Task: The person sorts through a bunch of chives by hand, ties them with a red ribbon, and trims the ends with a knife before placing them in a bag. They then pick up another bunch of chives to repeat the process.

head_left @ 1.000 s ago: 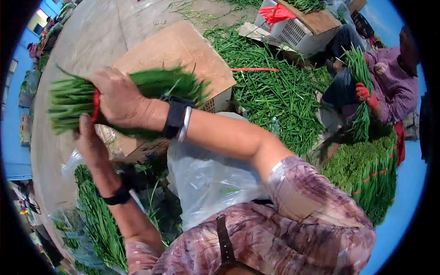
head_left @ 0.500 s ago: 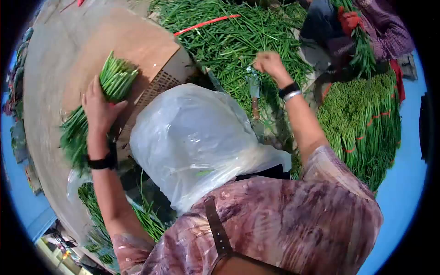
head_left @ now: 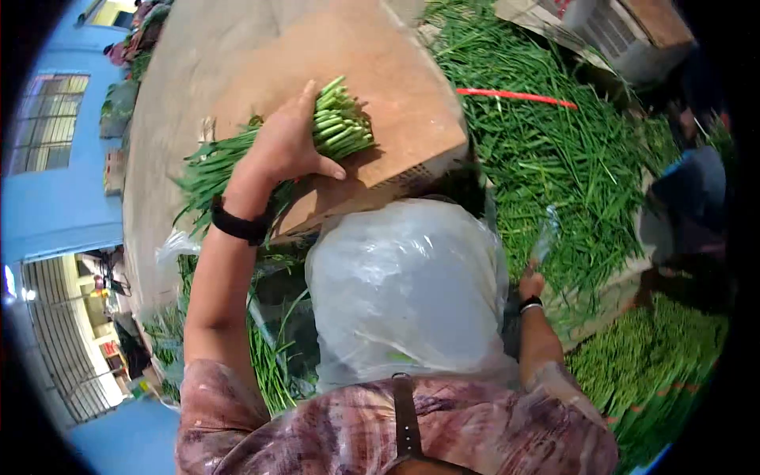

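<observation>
On the wooden board, a bunch of leafy green stalks (head_left: 342,125) lies with its pale cut ends to the right. My left hand (head_left: 283,142) rests over the bunch from above, fingers along its far side and thumb spread toward me. Its leaves fan out to the left beneath my wrist. Low on the right, my right hand (head_left: 532,286) is closed around the handle of a knife (head_left: 548,229). The broad, blurred blade points away from me, over loose greens. A clear plastic sheet (head_left: 412,289) covers my lap.
The board (head_left: 412,87) has a corner edge near my lap. Loose greens (head_left: 546,150) are heaped to the right, with a red strip (head_left: 518,96) across them. Tied bundles (head_left: 649,356) stand at lower right. Another person's dark clothing (head_left: 697,186) shows at the far right.
My view has turned left. My left hand and the bunch have come farther onto the board. My right hand has lowered and taken hold of the knife, which lay on the greens before.
</observation>
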Demonstrator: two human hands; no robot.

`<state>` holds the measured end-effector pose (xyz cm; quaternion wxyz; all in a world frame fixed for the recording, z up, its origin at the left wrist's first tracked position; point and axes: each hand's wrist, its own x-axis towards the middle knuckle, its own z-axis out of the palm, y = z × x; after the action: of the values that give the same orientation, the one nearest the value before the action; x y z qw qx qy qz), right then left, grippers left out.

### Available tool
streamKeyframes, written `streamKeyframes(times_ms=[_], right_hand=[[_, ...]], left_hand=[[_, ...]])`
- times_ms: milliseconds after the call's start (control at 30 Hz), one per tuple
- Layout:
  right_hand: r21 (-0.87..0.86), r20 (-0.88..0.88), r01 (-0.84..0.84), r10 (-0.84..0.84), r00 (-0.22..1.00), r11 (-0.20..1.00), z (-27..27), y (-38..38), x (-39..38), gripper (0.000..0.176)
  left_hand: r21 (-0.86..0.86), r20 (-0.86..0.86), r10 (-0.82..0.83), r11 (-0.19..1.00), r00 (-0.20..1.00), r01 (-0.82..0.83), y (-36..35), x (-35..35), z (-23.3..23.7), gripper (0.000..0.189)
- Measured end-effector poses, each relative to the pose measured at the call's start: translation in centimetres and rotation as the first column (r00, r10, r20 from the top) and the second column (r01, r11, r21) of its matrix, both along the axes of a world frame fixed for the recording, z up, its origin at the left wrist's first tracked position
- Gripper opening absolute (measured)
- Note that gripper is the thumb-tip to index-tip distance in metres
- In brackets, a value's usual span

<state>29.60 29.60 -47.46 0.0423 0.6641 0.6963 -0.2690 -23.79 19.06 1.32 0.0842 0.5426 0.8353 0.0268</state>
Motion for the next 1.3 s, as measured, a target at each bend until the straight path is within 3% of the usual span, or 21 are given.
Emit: streamKeyframes(times_ms=[100, 167, 233, 333, 367, 467, 500, 533, 600, 700, 800, 833, 933, 967, 1100, 1167, 1233, 1300], right_hand=[[-0.256, 0.095, 0.06, -0.037, 0.995, 0.965, 2.7, 1.1, -2.2, 0.049], [-0.112, -0.281, 0.108, -0.136, 0.95, 0.988, -3.1, 0.9, 0.1, 0.036], [-0.142, 0.062, -0.036, 0.045, 0.997, 0.989, 7.0, 1.9, -4.6, 0.021], [-0.115, -0.046, -0.131, 0.126, 0.991, 0.985, 8.0, 1.5, -3.8, 0.02], [-0.179, 0.136, -0.034, 0.059, 0.989, 0.983, 7.1, 1.5, -3.1, 0.033], [-0.278, -0.198, 0.079, -0.137, 0.971, 0.957, 9.4, 2.0, -0.4, 0.044], [-0.352, -0.393, 0.14, -0.282, 0.875, 0.925, 11.9, 1.6, 0.0, 0.045], [-0.414, -0.396, 0.144, -0.32, 0.861, 0.899, 14.8, 1.7, 0.0, 0.043], [-0.529, -0.393, 0.154, -0.402, 0.827, 0.834, 20.6, 1.8, 0.1, 0.039], [-0.842, -0.47, 0.172, -0.852, 0.232, 0.512, 29.4, 0.9, -2.5, 0.032], [-0.627, -0.632, 0.166, -0.622, 0.462, 0.761, 32.6, 0.2, -4.3, 0.021], [-0.457, -0.547, 0.167, -0.423, 0.722, 0.874, 32.9, 0.3, -4.4, 0.014], [-0.398, -0.482, -0.022, -0.189, 0.855, 0.917, 37.1, 0.3, -7.9, 0.013], [-0.35, -0.552, -0.148, -0.076, 0.83, 0.925, 38.3, 0.2, -9.2, 0.011], [-0.228, -0.716, -0.28, 0.035, 0.697, 0.933, 44.7, -1.1, -17.6, 0.019], [-0.063, -0.778, -0.392, 0.201, 0.595, 0.918, 45.5, -1.2, -21.2, 0.023], [0.352, -0.566, -0.543, 0.635, 0.525, 0.762, 46.8, -1.2, -24.8, 0.029], [0.389, -0.532, -0.575, 0.685, 0.497, 0.719, 47.4, -2.0, -27.8, 0.033]], left_hand=[[-0.067, 0.021, 0.037, 0.997, 0.999, -0.035, 0.7, 0.0, -0.4, 0.13], [-0.13, 0.014, 0.038, 0.991, 0.999, -0.036, 1.3, 0.0, -0.7, 0.132], [-0.154, -0.035, 0.009, 0.988, 0.999, -0.014, 1.8, -0.2, -0.9, 0.132], [-0.135, -0.162, -0.079, 0.989, 0.984, 0.058, 1.3, -0.9, -1.7, 0.131], [-0.138, -0.168, -0.068, 0.989, 0.983, 0.045, 1.3, -0.8, -2.0, 0.128], [-0.165, -0.121, -0.013, 0.986, 0.993, -0.007, 1.5, -0.7, -1.8, 0.117], [-0.193, -0.06, 0.019, 0.981, 0.998, -0.03, 1.7, -0.9, -1.5, 0.111], [-0.224, 0.001, 0.051, 0.973, 0.999, -0.049, 1.8, -0.9, -1.2, 0.105], [-0.174, -0.068, 0.028, 0.984, 0.997, -0.039, 1.6, -0.8, -1.5, 0.088], [-0.125, -0.177, 0.099, 0.985, 0.979, -0.122, 1.2, 0.0, -1.9, 0.073], [-0.058, -0.268, 0.203, 0.972, 0.942, -0.227, 0.9, 0.8, -2.3, 0.068], [-0.027, -0.29, 0.238, 0.966, 0.927, -0.257, 0.7, 1.1, -2.3, 0.068], [-0.214, -0.124, 0.255, 0.937, 0.959, -0.277, 1.0, 0.5, -0.9, 0.061], [-0.214, -0.128, 0.264, 0.934, 0.956, -0.287, 1.0, 0.4, -1.0, 0.057], [-0.193, -0.163, 0.284, 0.93, 0.945, -0.312, 1.2, 0.7, -1.2, 0.047], [-0.131, -0.222, 0.283, 0.94, 0.933, -0.316, 1.0, 1.0, -1.8, 0.039], [-0.116, -0.239, 0.267, 0.947, 0.934, -0.3, 0.8, 1.1, -1.9, 0.039], [-0.085, -0.269, 0.241, 0.959, 0.933, -0.272, 0.7, 0.7, -2.8, 0.038]])
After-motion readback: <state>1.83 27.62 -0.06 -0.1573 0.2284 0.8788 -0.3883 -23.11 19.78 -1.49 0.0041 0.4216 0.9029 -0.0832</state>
